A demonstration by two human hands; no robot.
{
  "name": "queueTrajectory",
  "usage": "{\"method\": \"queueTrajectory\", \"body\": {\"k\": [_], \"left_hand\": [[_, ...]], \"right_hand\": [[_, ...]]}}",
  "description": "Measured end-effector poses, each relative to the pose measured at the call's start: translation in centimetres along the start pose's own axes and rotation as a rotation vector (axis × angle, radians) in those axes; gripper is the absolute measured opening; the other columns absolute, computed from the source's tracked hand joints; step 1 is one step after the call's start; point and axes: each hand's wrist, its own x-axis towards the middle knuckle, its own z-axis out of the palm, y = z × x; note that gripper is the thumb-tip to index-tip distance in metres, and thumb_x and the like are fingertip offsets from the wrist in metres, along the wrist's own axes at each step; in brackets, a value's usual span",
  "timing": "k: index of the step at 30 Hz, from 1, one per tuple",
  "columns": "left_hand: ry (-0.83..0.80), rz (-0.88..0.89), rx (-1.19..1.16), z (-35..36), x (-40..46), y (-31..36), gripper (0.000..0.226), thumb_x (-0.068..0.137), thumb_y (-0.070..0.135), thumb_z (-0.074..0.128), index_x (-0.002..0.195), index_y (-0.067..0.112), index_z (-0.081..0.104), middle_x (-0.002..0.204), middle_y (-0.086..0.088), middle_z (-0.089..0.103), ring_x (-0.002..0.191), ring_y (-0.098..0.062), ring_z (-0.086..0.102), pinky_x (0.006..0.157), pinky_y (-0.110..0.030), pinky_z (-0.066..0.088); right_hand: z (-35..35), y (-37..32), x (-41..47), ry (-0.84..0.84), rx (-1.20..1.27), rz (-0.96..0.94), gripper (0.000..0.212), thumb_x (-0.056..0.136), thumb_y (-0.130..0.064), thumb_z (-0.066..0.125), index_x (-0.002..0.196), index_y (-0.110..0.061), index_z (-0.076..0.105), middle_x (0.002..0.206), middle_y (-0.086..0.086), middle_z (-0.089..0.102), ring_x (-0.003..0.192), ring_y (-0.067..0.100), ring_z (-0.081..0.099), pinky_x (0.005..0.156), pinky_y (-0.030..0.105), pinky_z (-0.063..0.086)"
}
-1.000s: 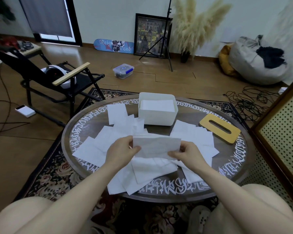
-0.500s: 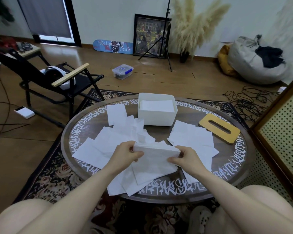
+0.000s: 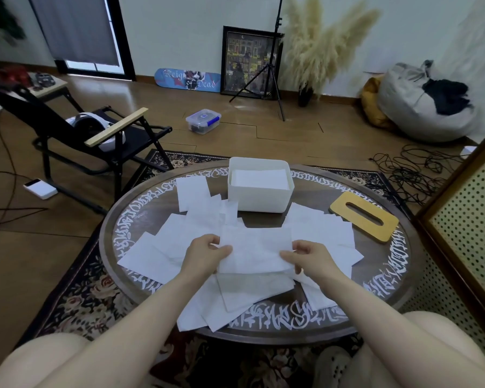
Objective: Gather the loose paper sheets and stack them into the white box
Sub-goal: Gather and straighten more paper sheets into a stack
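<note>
A white paper sheet (image 3: 254, 249) is held flat above the table's middle. My left hand (image 3: 205, 254) pinches its left edge and my right hand (image 3: 310, 257) pinches its right edge. Several loose paper sheets (image 3: 179, 236) lie scattered across the round table (image 3: 375, 298), on the left, on the right (image 3: 322, 228) and under my hands. The white box (image 3: 259, 201) stands at the far middle of the table, with paper sheets (image 3: 259, 179) stacked inside it.
A yellow wooden lid with a slot (image 3: 364, 215) lies at the table's right. A black folding chair (image 3: 95, 141) stands to the left, a perforated panel (image 3: 465, 233) to the right. Cables (image 3: 412, 169) lie on the floor beyond.
The held sheet went down toward the table half a second ago and is now lifted a little again and held flatter. Both hands stay on its edges.
</note>
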Motion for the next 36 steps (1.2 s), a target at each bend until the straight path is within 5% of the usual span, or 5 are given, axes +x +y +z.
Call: {"method": "queueTrajectory", "body": {"k": [16, 22, 26, 30, 36], "left_hand": [[0.136, 0.196, 0.179, -0.3, 5.3, 5.8, 0.009, 0.082, 0.026, 0.069, 0.09, 0.023, 0.066, 0.071, 0.004, 0.059, 0.074, -0.021, 0.058, 0.066, -0.03, 0.04], [0.108, 0.261, 0.271, -0.1, 9.1, 9.9, 0.032, 0.091, 0.016, 0.055, 0.122, 0.022, 0.058, 0.098, 0.0, 0.059, 0.08, -0.021, 0.055, 0.074, -0.032, 0.047], [0.108, 0.275, 0.345, 0.2, 11.6, 11.4, 0.038, 0.086, 0.007, 0.048, 0.115, 0.026, 0.062, 0.078, 0.005, 0.061, 0.076, -0.022, 0.059, 0.069, -0.033, 0.048], [0.182, 0.233, 0.41, 0.8, 13.7, 11.6, 0.036, 0.087, 0.015, 0.054, 0.12, 0.027, 0.061, 0.106, 0.0, 0.065, 0.093, -0.022, 0.061, 0.071, -0.03, 0.044], [0.211, 0.168, 0.485, 1.7, 15.9, 11.1, 0.029, 0.091, 0.014, 0.054, 0.116, 0.025, 0.062, 0.118, -0.003, 0.063, 0.107, -0.027, 0.057, 0.078, -0.031, 0.043]], "right_hand": [[-2.6, -5.9, 3.2, 0.046, -0.015, -0.15, 0.012, 0.088, -0.008, 0.065, 0.101, -0.008, 0.068, 0.063, -0.002, 0.058, 0.054, 0.014, 0.044, 0.045, 0.009, 0.034], [-3.0, -9.2, 6.9, 0.112, -0.035, -0.228, 0.01, 0.089, -0.003, 0.063, 0.095, -0.009, 0.066, 0.075, 0.002, 0.062, 0.047, 0.003, 0.048, 0.051, 0.012, 0.041], [-2.7, -10.7, 9.4, 0.169, -0.155, -0.24, 0.017, 0.09, 0.002, 0.055, 0.103, -0.006, 0.064, 0.066, 0.0, 0.054, 0.036, -0.002, 0.048, 0.036, 0.01, 0.035], [-2.5, -11.1, 12.1, 0.195, -0.273, -0.211, 0.026, 0.088, 0.002, 0.05, 0.1, -0.014, 0.066, 0.068, -0.001, 0.055, 0.052, 0.006, 0.051, 0.032, 0.01, 0.033], [-2.2, -10.5, 15.8, 0.251, -0.468, -0.178, 0.022, 0.083, -0.009, 0.057, 0.094, -0.025, 0.066, 0.081, -0.002, 0.062, 0.08, 0.02, 0.059, 0.071, 0.031, 0.046]]}}
